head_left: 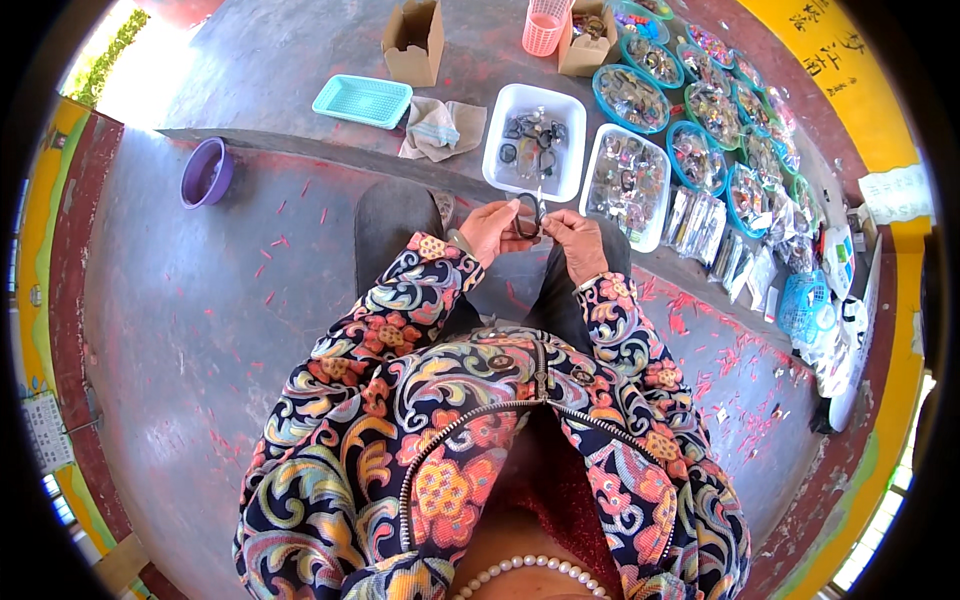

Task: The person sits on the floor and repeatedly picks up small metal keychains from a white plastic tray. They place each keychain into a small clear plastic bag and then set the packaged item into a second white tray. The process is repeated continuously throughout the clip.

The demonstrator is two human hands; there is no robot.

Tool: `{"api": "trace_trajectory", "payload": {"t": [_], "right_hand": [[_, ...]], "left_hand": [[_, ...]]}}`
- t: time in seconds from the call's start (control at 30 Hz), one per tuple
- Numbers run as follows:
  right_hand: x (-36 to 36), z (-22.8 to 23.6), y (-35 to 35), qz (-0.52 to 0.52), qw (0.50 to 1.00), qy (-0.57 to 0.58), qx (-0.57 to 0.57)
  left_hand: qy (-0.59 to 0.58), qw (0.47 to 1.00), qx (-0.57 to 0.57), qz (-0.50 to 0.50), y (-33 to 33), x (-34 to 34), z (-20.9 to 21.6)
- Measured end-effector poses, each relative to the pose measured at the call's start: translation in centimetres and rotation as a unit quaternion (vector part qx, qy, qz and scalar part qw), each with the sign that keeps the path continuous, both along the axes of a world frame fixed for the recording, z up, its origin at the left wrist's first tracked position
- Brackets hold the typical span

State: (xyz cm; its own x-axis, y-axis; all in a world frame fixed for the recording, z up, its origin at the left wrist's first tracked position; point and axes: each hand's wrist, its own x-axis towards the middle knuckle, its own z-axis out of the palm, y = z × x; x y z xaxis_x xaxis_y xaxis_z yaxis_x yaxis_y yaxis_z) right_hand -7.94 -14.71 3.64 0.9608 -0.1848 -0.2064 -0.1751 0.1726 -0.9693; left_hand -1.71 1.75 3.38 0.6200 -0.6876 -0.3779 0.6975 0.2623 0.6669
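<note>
A: Upper left of the frame, a purple basin [205, 173] sits on the grey floor [200, 300], red scraps [280, 241] strewn to its right!

B: And moving right, up on the raised step [290, 80]?

A: A turquoise basket [362, 101], shallow and rectangular, then an upright cardboard box [412, 50] near the top edge, and below that a crumpled cloth [440, 128].

B: Now the upper middle, where the action is! What's the left hand [488, 232] up to?

A: It's grasping a dark loop [526, 228], fingers curled at its left side. That loop sits just below a white tub [515, 98] holding a loose scatter of dark pieces.

B: And the right hand [577, 245]?

A: Right beside it! Thumb and fingers are pinched together at the loop's right edge; whether they grip the loop itself or something small, I cannot tell.

B: Above them, a pink basket [545, 35] at the top, with a second cardboard box just beside it.

A: Then a second white tub [652, 238], crowded with small items, and round blue-rimmed bowls [604, 112] packed with more, filling the upper right!

B: Below those bowls lie clear plastic packets [693, 222] in a row, and farther right stands a blue basket [803, 305].
</note>
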Motion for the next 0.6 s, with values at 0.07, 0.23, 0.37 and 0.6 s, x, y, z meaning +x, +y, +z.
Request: {"api": "trace_trajectory", "payload": {"t": [0.07,0.23,0.37,0.6], "right_hand": [[0.1,-0.3,0.0,-0.002,1.000,0.007,-0.021],[0.2,0.1,0.5,-0.030,0.999,0.009,-0.030],[0.0,0.0,0.0,-0.020,1.000,0.013,-0.010],[-0.5,-0.3,-0.2,-0.009,1.000,-0.012,0.010]], "left_hand": [[0.000,1.000,-0.010,0.000,-0.1,-0.1,-0.1],[-0.002,1.000,-0.019,-0.002,0.0,-0.1,-1.1],[-0.034,0.999,0.015,-0.037,-0.3,-0.6,-0.5],[-0.024,0.997,0.016,-0.071,-0.2,-0.8,0.0]]}}
